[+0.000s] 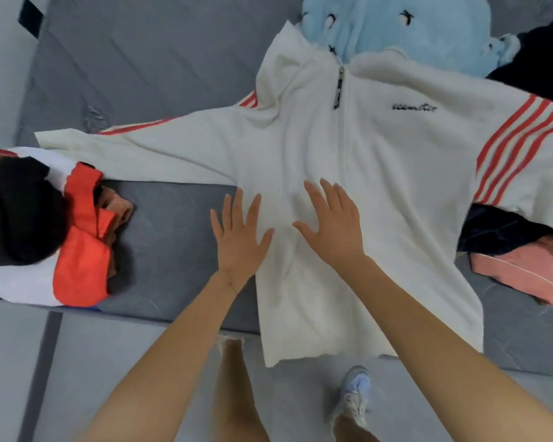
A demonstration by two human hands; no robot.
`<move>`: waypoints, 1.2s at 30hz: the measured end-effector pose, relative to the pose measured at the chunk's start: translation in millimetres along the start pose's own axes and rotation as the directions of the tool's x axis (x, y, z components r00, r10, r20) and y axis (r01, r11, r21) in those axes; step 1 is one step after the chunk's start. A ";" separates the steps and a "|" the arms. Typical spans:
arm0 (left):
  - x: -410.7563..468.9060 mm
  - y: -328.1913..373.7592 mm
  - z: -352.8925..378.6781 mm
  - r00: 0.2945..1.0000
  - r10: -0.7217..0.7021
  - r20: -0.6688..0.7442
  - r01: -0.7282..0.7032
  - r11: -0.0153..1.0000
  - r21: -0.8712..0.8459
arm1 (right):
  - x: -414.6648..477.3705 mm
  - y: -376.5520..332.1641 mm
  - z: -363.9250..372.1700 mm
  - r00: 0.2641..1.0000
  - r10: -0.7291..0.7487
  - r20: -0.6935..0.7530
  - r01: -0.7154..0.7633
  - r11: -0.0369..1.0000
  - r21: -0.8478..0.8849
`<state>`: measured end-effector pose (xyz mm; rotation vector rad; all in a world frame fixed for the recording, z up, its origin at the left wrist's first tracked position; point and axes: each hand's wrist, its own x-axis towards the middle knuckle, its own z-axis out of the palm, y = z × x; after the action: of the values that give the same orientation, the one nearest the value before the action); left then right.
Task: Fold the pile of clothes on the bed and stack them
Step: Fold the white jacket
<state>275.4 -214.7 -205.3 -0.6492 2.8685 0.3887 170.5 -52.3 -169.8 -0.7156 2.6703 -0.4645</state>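
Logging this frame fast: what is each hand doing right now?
Left hand: open, flat at the side edge of the white jacket, holding nothing.
Right hand: open, pressed flat on the jacket, holding nothing.

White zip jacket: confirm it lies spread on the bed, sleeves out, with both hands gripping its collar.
Wrong on the hands. In the head view the left hand and right hand lie flat, fingers straight, on the lower front of the white zip jacket, not gripping its collar. The rest holds.
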 end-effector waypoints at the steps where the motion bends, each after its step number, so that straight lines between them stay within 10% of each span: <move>1: 9.0 -13.5 -7.2 1.000 -0.011 0.019 0.011 1.000 -0.004 | 12.3 -16.5 3.5 1.000 0.002 0.004 -0.002 1.000 0.005; 36: 200.9 -233.8 -141.8 0.972 -0.194 0.133 0.184 0.979 0.087 | 235.7 -230.8 36.4 0.981 -0.020 0.191 0.043 0.992 -0.120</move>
<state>184.4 -539.1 -165.6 -0.8374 2.6451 0.2855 88.9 -373.9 -167.0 -0.7966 2.5284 -0.2271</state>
